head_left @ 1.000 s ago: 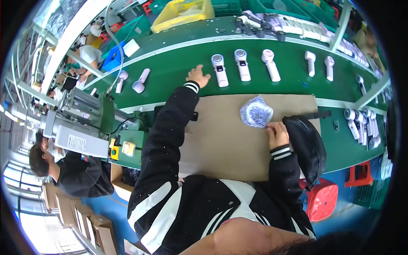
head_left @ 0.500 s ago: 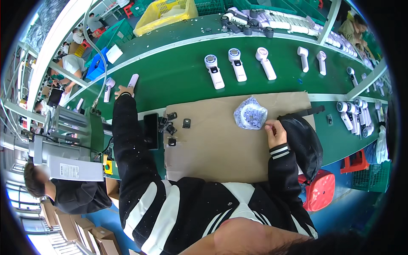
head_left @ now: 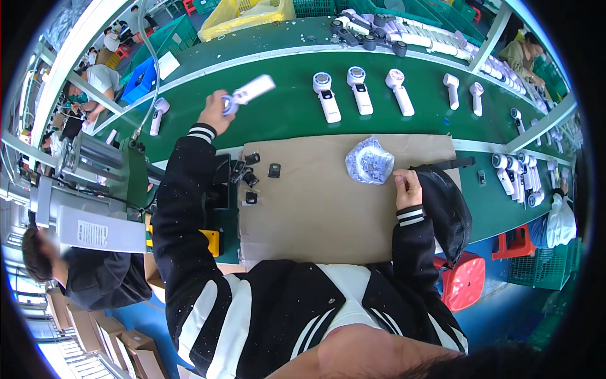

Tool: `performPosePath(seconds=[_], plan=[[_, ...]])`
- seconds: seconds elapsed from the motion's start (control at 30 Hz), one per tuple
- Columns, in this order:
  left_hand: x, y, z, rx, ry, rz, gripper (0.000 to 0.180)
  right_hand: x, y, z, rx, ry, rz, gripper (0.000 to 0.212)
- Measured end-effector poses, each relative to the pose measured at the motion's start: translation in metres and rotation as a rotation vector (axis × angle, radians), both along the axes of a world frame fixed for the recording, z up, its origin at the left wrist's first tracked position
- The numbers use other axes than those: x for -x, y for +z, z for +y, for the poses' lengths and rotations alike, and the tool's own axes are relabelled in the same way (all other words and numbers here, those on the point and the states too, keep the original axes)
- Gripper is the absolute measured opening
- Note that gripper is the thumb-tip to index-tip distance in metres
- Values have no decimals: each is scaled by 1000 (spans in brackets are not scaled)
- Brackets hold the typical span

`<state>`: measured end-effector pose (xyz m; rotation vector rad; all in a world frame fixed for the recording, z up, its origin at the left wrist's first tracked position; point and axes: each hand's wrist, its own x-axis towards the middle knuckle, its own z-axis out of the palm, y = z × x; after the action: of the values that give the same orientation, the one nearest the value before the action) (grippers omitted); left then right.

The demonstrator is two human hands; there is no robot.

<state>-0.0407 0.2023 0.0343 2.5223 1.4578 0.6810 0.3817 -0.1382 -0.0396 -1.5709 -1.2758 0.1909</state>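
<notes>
My left hand grips a white handheld fan by its round head, above the green bench. The fan's handle points away to the right. My right hand is over the right part of the brown cardboard sheet, fingers pinched together; whatever they hold, if anything, is too small to make out. Just beyond it lies a clear plastic bag full of small bluish-purple parts. A black mesh bag lies against the right side of that hand. Several small black parts rest at the sheet's left edge.
Several white handheld fans stand out ahead on the green bench, among them one fan with a dark panel. More fans cluster at right. A metal press machine flanks the left side. A red stool is at lower right.
My left hand has lifted a fan off the bench at far left and brought it rightward and nearer. My right hand stays beside the plastic bag, almost unmoved.
</notes>
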Motion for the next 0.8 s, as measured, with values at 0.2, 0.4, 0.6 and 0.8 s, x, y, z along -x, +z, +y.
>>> performPosePath(seconds=[0.2,0.4,0.6,0.8], plan=[[-91,46,-139,277,-572,229,55,4,-6,1,-3,-11,164,14],[-101,4,-176,295,-685,158,54,33,-2,-1,-11,40,230,15],[-51,-19,-179,102,-325,236,48,92,26,1,200,253,653,14],[-41,-35,-203,30,-130,362,41,146,17,29,298,568,399,11]])
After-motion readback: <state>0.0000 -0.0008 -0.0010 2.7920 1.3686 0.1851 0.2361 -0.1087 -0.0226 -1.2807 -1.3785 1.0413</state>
